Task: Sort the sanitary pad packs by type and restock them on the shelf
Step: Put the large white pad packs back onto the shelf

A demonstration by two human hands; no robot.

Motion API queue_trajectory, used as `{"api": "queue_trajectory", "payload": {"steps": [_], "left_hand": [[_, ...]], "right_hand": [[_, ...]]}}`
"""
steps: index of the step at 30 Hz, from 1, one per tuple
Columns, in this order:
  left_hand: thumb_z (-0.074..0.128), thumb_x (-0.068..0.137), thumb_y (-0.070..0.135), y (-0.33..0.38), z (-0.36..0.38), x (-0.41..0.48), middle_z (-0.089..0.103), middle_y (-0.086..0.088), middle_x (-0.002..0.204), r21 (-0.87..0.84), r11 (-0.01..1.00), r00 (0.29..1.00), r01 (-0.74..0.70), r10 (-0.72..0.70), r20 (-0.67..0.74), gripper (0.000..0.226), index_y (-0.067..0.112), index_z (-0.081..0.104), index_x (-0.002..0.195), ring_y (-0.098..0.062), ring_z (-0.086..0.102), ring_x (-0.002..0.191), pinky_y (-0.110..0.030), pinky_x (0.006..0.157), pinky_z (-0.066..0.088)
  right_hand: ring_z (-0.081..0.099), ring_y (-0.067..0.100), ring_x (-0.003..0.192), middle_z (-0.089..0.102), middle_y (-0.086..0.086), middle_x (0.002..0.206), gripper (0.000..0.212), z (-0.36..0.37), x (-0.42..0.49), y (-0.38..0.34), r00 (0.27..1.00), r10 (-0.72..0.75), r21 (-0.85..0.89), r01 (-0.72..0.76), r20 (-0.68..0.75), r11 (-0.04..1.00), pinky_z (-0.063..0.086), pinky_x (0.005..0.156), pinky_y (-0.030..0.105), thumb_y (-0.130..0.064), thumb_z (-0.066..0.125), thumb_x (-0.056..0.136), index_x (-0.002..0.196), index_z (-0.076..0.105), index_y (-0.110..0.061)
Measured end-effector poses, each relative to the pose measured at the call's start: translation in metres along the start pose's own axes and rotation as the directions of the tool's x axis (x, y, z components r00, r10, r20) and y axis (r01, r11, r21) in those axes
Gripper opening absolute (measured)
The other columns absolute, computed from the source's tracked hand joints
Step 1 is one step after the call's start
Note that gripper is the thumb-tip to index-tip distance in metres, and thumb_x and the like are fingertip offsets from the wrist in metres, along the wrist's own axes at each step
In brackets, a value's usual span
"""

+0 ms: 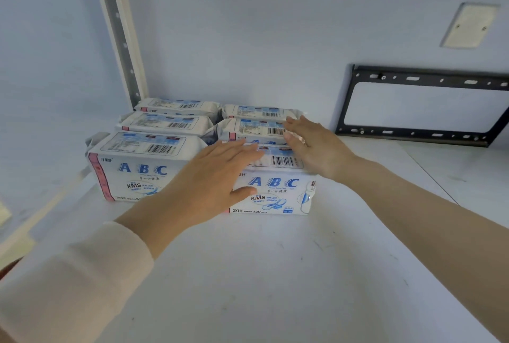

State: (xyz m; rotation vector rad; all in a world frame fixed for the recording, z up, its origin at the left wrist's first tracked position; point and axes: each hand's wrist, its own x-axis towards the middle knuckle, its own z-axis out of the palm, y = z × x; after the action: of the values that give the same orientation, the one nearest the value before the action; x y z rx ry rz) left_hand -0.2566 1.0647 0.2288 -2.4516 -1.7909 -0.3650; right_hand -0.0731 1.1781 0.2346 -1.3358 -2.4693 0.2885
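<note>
A black metal mounting bracket (428, 79), an open slotted frame, lies flat against the pale blue wall (248, 39) at three o'clock. Above it, near two o'clock, is a blank off-white cover plate (469, 25) with two screws. At eleven o'clock a white upright rail (121, 36) with a grey slotted strip runs up the wall.

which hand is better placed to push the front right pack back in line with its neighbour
Probably left: the left hand lies across the front face of the front right pack, thumb on it; the right hand only rests on top.
</note>
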Motion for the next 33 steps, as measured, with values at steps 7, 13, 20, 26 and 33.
{"api": "queue_trajectory", "payload": {"steps": [7,13,20,26,33], "left_hand": [[0.044,0.093,0.041,0.016,-0.017,-0.049,0.018,0.007,0.155,-0.026,0.989,0.988,0.144,-0.145,-0.046,0.058,0.027,0.021,0.145,-0.008,0.011,0.143,-0.027,0.114,0.008],[0.049,0.092,0.037,0.032,-0.029,-0.109,0.027,0.0,0.152,-0.11,0.974,0.971,0.198,-0.211,-0.113,0.055,0.024,0.03,0.142,-0.013,0.017,0.142,-0.03,0.113,0.012],[0.049,0.093,0.037,0.036,-0.058,-0.189,0.027,-0.001,0.152,-0.125,0.981,0.975,0.148,-0.166,-0.148,0.056,0.023,0.029,0.143,-0.016,0.019,0.141,-0.028,0.113,0.01],[0.051,0.092,0.031,0.011,-0.057,-0.282,0.035,0.0,0.148,-0.13,0.99,0.984,0.044,-0.065,-0.164,0.052,0.018,0.036,0.14,-0.015,0.02,0.142,-0.03,0.114,0.009],[0.052,0.092,0.029,0.001,-0.022,-0.338,0.038,0.0,0.146,-0.195,0.98,0.99,0.039,-0.064,-0.123,0.049,0.016,0.039,0.137,-0.016,0.023,0.141,-0.03,0.113,0.01]], "right_hand": [[0.015,0.017,0.143,0.029,0.0,0.152,0.048,0.0,-0.056,-0.03,0.99,-0.054,-0.08,0.043,-0.134,0.996,0.009,0.115,0.029,-0.034,0.037,0.098,0.142,0.034,-0.015],[0.027,0.023,0.14,0.043,0.008,0.143,0.043,0.016,-0.118,-0.073,0.962,-0.107,-0.117,0.08,-0.25,0.99,0.018,0.113,0.034,-0.03,0.045,0.096,0.134,0.048,-0.008],[0.042,0.03,0.131,0.057,0.012,0.13,0.046,0.027,-0.195,-0.143,0.927,-0.124,-0.134,0.08,-0.355,0.988,0.032,0.107,0.043,-0.031,0.044,0.088,0.122,0.058,-0.003],[0.047,0.031,0.126,0.061,0.013,0.123,0.047,0.069,-0.251,-0.211,0.913,-0.181,-0.158,0.131,-0.364,0.979,0.032,0.106,0.041,-0.034,0.04,0.089,0.116,0.062,-0.001],[0.048,0.028,0.126,0.062,0.011,0.122,0.041,0.125,-0.297,-0.238,0.918,-0.206,-0.142,0.167,-0.34,0.976,0.036,0.105,0.043,-0.028,0.043,0.09,0.116,0.062,-0.002]]}}
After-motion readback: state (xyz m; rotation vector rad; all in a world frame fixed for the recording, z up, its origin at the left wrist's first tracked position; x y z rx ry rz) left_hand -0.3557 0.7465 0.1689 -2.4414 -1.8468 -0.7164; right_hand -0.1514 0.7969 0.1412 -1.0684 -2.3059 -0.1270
